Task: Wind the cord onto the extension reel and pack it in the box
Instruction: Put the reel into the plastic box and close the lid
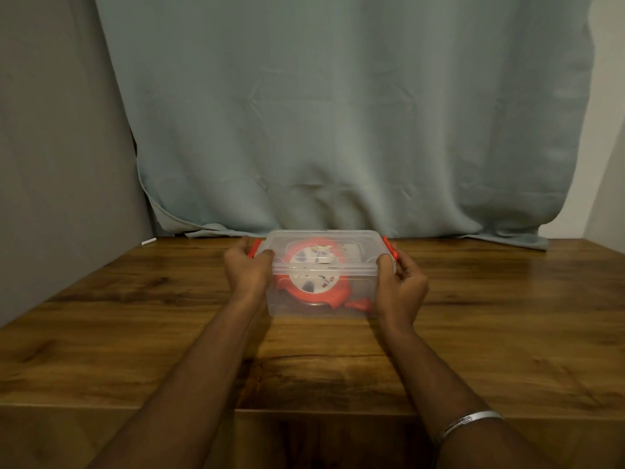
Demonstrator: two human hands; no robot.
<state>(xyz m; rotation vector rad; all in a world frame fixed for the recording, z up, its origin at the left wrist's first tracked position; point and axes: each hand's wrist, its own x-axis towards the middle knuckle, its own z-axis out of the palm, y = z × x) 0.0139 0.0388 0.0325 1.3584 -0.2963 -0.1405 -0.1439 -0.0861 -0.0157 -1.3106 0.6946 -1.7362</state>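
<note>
- The reel point(314, 269) already lies inside the clear box point(323, 308), with the lid point(321, 239) on top, so winding and packing look done.
- What seems left is snapping the orange latches; I cannot tell whether either is fully shut.
- The box sits on the wooden table point(135, 333), toward 12 o'clock from the person, just short of the curtain point(338, 113).
- The box's long axis runs 9 to 3 o'clock; the reel lies tilted, its round white face turned up and toward 6 o'clock.
- The left hand point(248, 269) wraps the 9 o'clock end, fingers curled onto the latch point(254, 249) there.
- The right hand point(402, 282) wraps the 3 o'clock end, fingers pressed by its latch point(389, 249).
- The cord is not clearly visible through the plastic.
</note>
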